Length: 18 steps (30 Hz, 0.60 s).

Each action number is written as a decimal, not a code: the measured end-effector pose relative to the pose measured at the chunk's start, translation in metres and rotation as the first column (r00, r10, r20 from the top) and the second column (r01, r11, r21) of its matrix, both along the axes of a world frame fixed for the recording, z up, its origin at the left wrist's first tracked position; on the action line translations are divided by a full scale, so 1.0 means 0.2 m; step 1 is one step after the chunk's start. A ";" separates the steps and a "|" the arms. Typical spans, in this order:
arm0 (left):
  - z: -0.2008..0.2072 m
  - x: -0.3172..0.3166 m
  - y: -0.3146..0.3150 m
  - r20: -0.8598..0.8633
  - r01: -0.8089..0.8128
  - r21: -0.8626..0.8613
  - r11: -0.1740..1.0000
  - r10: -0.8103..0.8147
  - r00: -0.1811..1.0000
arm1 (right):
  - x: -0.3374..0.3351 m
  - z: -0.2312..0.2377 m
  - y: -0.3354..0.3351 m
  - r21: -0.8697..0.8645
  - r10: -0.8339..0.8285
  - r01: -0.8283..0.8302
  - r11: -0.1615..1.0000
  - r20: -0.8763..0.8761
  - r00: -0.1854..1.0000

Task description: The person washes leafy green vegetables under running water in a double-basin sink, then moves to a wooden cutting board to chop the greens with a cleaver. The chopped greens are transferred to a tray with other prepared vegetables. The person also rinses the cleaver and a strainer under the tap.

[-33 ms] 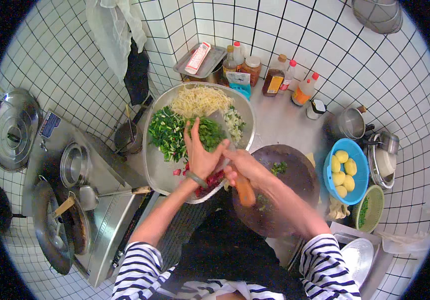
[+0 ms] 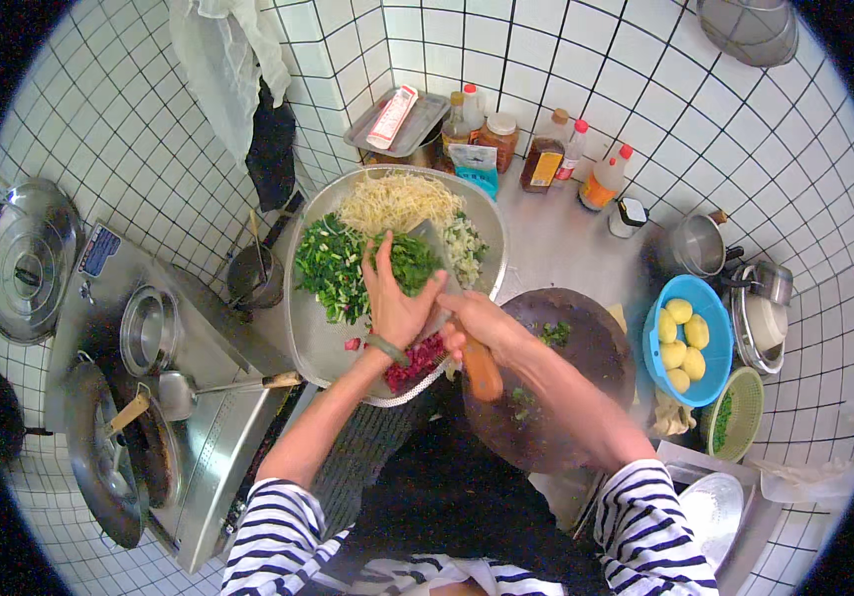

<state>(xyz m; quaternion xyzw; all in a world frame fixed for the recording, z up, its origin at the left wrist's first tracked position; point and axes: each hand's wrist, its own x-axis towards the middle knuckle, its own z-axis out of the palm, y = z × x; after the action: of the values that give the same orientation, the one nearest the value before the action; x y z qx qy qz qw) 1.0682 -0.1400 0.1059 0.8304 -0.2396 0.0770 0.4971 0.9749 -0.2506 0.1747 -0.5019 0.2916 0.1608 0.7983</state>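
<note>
A large metal tray [image 2: 320, 343] holds separate heaps: pale shreds like bean sprouts [image 2: 397, 204], chopped greens [image 2: 328, 268], finely chopped white bits [image 2: 465, 248] and chopped red pieces [image 2: 415, 368]. Over the tray, my right hand [image 2: 479, 323] grips a cleaver by its wooden handle [image 2: 484, 372]. The blade slants up and away, beside a mound of leafy chopped greens [image 2: 413, 262]. My left hand [image 2: 395, 310] spreads its fingers against that mound, its thumb reaching toward the blade. Below the right forearm lies a round dark chopping board [image 2: 586, 397] with scattered green scraps.
Sauce bottles [image 2: 546, 154] and jars line the tiled back wall. Right of the board stand a blue basin [image 2: 653, 358] of peeled potatoes and a green basket [image 2: 753, 407]. Pots [image 2: 697, 243] sit behind the basin. On the left are a stove, a wok [image 2: 84, 447] and a ladle [image 2: 177, 393].
The cleaver has shifted slightly, its handle a little up and left, and more of the blade shows beyond the greens. My left hand stays at the mound, almost unmoved.
</note>
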 end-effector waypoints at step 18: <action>-0.12 0.49 -0.04 0.535 0.053 0.219 0.974 -0.165 0.828 | -1.10 -0.30 -0.40 -0.503 -0.455 0.404 0.764 0.025 0.890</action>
<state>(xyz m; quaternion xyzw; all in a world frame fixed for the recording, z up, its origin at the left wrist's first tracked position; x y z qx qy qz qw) 1.1655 -0.1481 0.0821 0.8027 -0.4258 0.2597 0.3270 0.7553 -0.3301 0.1143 -0.6003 0.4688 -0.0818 0.6428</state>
